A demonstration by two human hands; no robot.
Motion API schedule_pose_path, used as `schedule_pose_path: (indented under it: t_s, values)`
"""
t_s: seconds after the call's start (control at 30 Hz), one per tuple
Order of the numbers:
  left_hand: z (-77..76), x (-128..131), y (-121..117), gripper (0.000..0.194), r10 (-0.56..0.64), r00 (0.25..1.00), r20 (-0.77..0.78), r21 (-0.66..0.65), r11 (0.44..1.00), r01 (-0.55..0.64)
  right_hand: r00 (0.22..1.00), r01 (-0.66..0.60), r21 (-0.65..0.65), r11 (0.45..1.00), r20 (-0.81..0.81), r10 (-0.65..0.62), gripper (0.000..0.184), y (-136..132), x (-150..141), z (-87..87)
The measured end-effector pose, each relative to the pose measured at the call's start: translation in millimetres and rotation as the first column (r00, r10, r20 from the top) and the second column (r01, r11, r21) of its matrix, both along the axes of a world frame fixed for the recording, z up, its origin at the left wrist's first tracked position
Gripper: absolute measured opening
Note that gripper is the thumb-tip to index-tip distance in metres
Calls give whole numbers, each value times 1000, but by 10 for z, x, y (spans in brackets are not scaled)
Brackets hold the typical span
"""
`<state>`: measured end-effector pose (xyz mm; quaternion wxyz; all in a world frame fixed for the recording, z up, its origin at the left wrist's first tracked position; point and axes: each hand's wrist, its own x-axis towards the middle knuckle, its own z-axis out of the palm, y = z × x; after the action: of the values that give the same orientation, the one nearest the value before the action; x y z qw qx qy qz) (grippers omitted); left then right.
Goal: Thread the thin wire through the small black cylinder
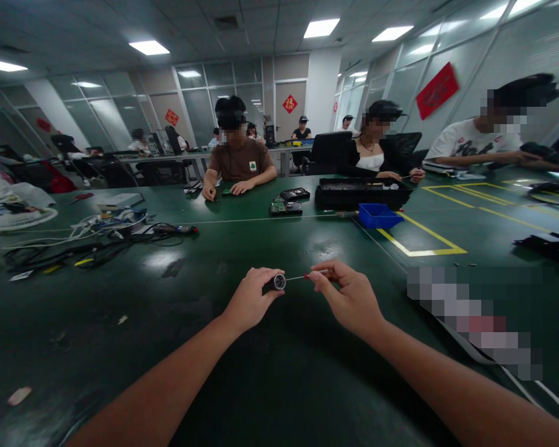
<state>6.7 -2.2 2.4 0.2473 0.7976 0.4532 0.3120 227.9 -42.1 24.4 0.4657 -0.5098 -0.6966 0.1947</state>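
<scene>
Screwdriver (306,276) at black cylinder (278,282)

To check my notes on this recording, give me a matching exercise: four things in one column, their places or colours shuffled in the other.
Things:
1. Cylinder
2. Thin tool
3. Bin
4. Floor-style tape on the table

Places or colours:
A. Yellow
B. In the right hand
C. Blue
D. In the left hand

Right pairs: 1-D, 2-B, 3-C, 4-A.

Your cylinder (279,282): black, silvery rim. Your slim tool (306,276): silvery shaft, red collar. Your table (279,379): green, yellow-lined.
</scene>
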Motion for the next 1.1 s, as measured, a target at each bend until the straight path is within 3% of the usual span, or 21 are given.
schedule_pose_path:
  t_s: [0.13,0.3,0.5,0.6,0.7,0.77,0.9,1.1]
  values:
    - [4,13,-8,36,-32,999,-44,18,999,33,998,-50,19,999,24,49,14,-11,-20,19]
    - [-4,36,-13,36,-71,994,-78,16,997,73,997,43,0,999,61,-43,27,-17,-44,-9]
    - [3,45,-33,37,-5,998,-55,1,1000,5,980,25,-35,999,-194,-31,18,26,-62,-51]
    - [29,53,-56,36,7,1000,-24,5,1000,-7,911,-29,-130,991,-412,-28,25,116,-42,-82]
    - [54,50,-68,36,-38,999,-35,62,997,40,733,-175,-250,952,-679,-43,28,214,0,-115]
    - [66,42,-69,35,-54,996,-72,77,995,60,686,-212,-287,934,-724,-67,28,253,22,-131]
    - [79,36,-72,34,-66,991,-114,48,996,72,773,-111,-206,972,-633,-45,28,237,30,-143]
    - [57,39,-60,33,-54,991,-121,76,995,63,944,-37,-97,995,-330,3,26,135,5,-116]
